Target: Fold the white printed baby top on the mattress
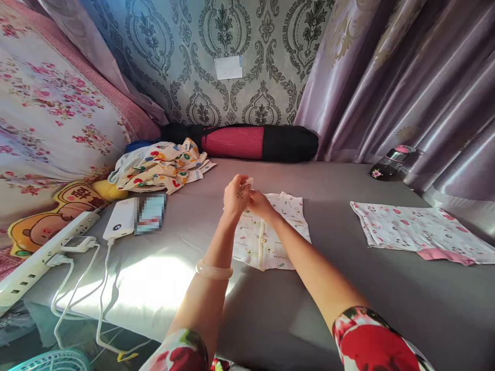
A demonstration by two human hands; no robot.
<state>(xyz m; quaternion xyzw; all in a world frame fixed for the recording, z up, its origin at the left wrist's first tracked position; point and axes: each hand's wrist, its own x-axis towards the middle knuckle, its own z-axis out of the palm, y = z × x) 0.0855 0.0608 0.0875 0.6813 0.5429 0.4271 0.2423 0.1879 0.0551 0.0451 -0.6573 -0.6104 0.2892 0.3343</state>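
A small white printed shirt with a buttoned front lies flat on the grey bed sheet. Above its upper left part, my left hand is closed, and a bit of whitish fabric sticks out past its fingers. Close against it, my right hand is pinched at the same raised fabric, which appears to belong to the shirt. The fingertips of both hands are partly hidden, so the exact grip on the cloth is hard to see. The shirt's right side and lower hem lie on the sheet.
Folded white printed clothing lies to the right, near a dark bottle. Crumpled clothes sit at the back left before a black and red rolled bag. A power bank and power strip with cables occupy the left.
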